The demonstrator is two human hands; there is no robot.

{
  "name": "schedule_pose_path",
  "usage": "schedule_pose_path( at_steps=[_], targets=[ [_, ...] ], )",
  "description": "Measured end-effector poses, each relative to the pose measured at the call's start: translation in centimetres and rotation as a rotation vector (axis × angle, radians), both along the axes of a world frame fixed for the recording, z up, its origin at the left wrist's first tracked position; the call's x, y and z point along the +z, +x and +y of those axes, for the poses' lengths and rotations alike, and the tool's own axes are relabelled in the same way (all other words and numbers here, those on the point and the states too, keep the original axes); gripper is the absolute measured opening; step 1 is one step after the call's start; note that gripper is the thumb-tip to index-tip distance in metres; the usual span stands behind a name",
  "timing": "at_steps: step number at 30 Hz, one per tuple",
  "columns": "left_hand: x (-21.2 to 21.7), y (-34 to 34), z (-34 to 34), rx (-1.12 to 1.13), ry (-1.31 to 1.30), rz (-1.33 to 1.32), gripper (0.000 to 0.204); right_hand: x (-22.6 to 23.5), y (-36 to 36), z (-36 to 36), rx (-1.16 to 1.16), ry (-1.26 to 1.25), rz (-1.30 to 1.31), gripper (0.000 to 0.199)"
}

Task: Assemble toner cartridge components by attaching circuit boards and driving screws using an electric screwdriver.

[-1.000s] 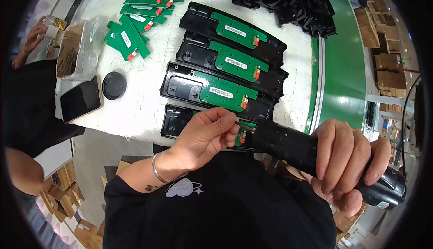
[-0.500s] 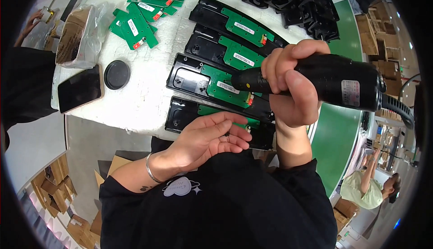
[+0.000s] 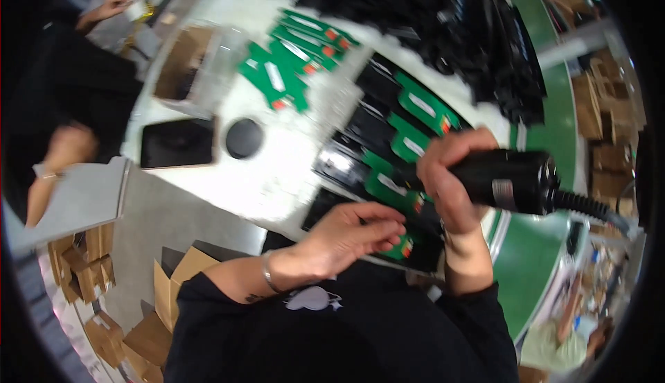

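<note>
Round puck (image 3: 244,138) — right of phone (image 3: 177,143)

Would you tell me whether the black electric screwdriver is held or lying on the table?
Held: the right hand grips the screwdriver above the black trays.

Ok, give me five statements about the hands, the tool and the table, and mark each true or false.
1. The right hand grips a black power screwdriver. True.
2. The left hand holds the phone. False: the dark phone lies apart on the white table.
3. Green circuit boards sit in a row of black trays. True.
4. The loose boards farther back are red all over. False: they are green with small red parts.
5. A round black disc lies beside the phone. True.
</note>
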State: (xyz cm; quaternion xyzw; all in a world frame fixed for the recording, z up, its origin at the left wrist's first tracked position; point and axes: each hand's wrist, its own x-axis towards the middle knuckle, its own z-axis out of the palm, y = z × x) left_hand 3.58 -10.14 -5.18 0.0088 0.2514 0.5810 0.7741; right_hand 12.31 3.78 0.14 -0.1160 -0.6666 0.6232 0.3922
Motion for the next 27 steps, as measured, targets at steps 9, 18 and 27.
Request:
schedule_pose_path(
  at_steps=[9,18,27],
  targets=[
    [-2.1,0.4,1.0,0.105,0.054,-0.101,0.020,3.8,2.3,-2.0,-0.043,-0.180,0.165,0.028],
    [-1.1,1.0,1.9,0.130,0.151,-0.151,0.018,8.2,5.0,-3.4,0.155,0.072,0.455,0.027],
    [0.4,1.9,1.5,0.108,-0.013,-0.151,0.013,6.0,6.2,-2.2,0.251,0.113,0.490,0.029]
  ],
)
